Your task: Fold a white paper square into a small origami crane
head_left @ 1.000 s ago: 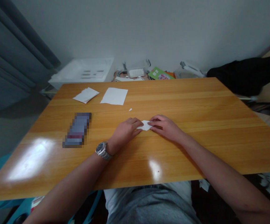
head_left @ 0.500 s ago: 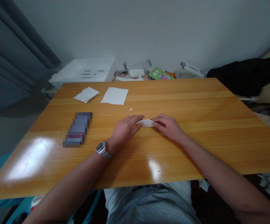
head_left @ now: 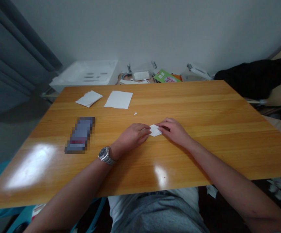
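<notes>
A small folded piece of white paper [head_left: 155, 130] lies between my hands over the middle of the wooden table [head_left: 218, 129]. At its left edge, my left hand [head_left: 135, 134] has its fingers and thumb closed on the paper; a silver watch [head_left: 105, 155] is on that wrist. My right hand [head_left: 173, 131] pinches the paper's right side between thumb and fingers. A tiny paper scrap [head_left: 135, 113] rests just beyond my left hand. The paper's folds are partly covered by my fingers.
Toward the far left lie a flat white sheet [head_left: 119, 99] and a folded white paper [head_left: 89, 98]. A pixelated phone-like object [head_left: 80, 135] is left of my left hand. Behind the table are a white bin [head_left: 87, 72], a green booklet [head_left: 166, 76] and black cloth [head_left: 252, 79].
The folded paper has turned from a narrow edge-on strip to show a broader, flatter face. My left fingers have come down and closed in on it; my right hand has barely moved.
</notes>
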A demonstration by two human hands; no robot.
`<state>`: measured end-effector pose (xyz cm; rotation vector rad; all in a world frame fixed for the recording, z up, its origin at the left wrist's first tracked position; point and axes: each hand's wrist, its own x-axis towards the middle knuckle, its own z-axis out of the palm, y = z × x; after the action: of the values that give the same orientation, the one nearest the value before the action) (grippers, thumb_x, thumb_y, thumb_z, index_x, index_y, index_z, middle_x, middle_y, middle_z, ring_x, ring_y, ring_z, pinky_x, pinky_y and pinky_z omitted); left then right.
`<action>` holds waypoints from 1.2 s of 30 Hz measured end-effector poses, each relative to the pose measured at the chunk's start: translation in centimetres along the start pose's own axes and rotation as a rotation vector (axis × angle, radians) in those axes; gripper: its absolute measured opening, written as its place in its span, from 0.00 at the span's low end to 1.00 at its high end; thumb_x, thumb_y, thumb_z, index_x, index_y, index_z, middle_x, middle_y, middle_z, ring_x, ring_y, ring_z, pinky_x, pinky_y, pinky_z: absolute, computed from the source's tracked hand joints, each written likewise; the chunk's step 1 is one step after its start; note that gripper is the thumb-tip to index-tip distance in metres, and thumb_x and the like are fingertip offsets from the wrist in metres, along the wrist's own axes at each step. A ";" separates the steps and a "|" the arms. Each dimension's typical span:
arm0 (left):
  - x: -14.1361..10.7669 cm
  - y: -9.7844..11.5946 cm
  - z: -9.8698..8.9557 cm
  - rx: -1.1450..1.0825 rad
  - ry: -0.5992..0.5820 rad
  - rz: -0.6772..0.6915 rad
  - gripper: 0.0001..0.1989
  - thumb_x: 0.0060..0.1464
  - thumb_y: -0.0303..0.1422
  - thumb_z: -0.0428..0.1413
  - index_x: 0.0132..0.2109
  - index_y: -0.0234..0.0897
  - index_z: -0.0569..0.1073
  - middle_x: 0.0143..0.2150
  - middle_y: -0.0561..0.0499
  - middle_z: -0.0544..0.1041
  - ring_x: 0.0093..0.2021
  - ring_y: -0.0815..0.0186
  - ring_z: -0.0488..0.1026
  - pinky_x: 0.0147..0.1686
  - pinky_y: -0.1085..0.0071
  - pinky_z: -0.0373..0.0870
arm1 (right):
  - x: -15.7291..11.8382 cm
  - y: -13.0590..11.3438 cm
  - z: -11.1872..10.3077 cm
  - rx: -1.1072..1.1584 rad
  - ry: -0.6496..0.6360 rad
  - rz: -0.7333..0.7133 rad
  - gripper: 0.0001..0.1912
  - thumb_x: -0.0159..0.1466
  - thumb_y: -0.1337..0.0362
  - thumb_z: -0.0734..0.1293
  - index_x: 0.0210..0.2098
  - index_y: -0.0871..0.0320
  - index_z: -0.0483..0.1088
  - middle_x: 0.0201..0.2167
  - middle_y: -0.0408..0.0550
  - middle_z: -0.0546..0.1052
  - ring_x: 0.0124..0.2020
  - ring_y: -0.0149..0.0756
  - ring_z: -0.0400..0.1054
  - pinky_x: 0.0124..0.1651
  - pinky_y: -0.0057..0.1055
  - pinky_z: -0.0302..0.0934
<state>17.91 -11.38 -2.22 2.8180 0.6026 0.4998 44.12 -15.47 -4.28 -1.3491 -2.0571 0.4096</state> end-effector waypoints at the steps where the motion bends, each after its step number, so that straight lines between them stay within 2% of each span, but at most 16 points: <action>1: 0.0 0.0 0.0 -0.004 -0.011 0.001 0.12 0.70 0.31 0.52 0.54 0.37 0.77 0.56 0.43 0.78 0.56 0.58 0.75 0.58 0.58 0.72 | 0.0 0.1 0.1 -0.006 0.008 -0.005 0.11 0.71 0.64 0.67 0.48 0.54 0.80 0.40 0.52 0.79 0.43 0.44 0.72 0.48 0.43 0.67; 11: 0.0 0.8 0.1 0.070 -0.019 -0.086 0.19 0.65 0.24 0.53 0.59 0.37 0.76 0.55 0.42 0.75 0.52 0.57 0.73 0.56 0.57 0.73 | -0.1 -0.4 0.0 -0.056 0.071 -0.051 0.10 0.70 0.63 0.68 0.47 0.54 0.80 0.42 0.53 0.78 0.45 0.46 0.69 0.50 0.45 0.66; 15: 0.1 1.0 0.5 0.045 0.016 -0.110 0.18 0.64 0.24 0.53 0.58 0.36 0.76 0.53 0.41 0.75 0.50 0.57 0.72 0.54 0.58 0.74 | -0.1 -0.8 0.0 -0.059 0.035 -0.096 0.11 0.72 0.63 0.67 0.49 0.53 0.80 0.44 0.53 0.78 0.47 0.45 0.69 0.51 0.45 0.66; 22: 0.2 0.7 0.6 -0.139 0.083 -0.167 0.15 0.70 0.29 0.49 0.58 0.36 0.75 0.51 0.43 0.77 0.50 0.60 0.75 0.54 0.62 0.75 | -0.2 -0.7 0.3 -0.082 -0.024 -0.133 0.12 0.71 0.63 0.68 0.51 0.51 0.80 0.53 0.52 0.78 0.54 0.47 0.69 0.58 0.48 0.65; 25: 0.1 0.4 0.5 -0.085 0.102 -0.184 0.16 0.69 0.32 0.52 0.61 0.38 0.74 0.53 0.43 0.76 0.52 0.57 0.74 0.55 0.57 0.73 | -0.2 -0.5 0.3 -0.063 -0.042 -0.137 0.11 0.71 0.61 0.68 0.49 0.51 0.80 0.54 0.51 0.79 0.55 0.47 0.70 0.59 0.49 0.65; 29: -0.1 -0.1 0.7 -0.024 0.111 -0.180 0.20 0.67 0.36 0.56 0.63 0.41 0.72 0.61 0.41 0.72 0.60 0.53 0.70 0.61 0.52 0.69 | -0.1 -0.5 0.2 -0.045 -0.063 -0.142 0.11 0.69 0.60 0.70 0.49 0.51 0.80 0.54 0.52 0.79 0.55 0.47 0.71 0.60 0.50 0.65; 36: -0.3 -0.4 1.1 -0.029 0.081 -0.180 0.18 0.67 0.38 0.56 0.61 0.42 0.74 0.61 0.41 0.72 0.61 0.53 0.70 0.62 0.52 0.68 | -0.1 -0.5 0.2 -0.055 -0.066 -0.153 0.10 0.69 0.61 0.70 0.49 0.53 0.80 0.54 0.53 0.80 0.55 0.47 0.72 0.59 0.49 0.65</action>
<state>17.87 -11.28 -3.40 2.6934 0.8488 0.5842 43.65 -15.74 -4.13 -1.2139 -2.2224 0.3373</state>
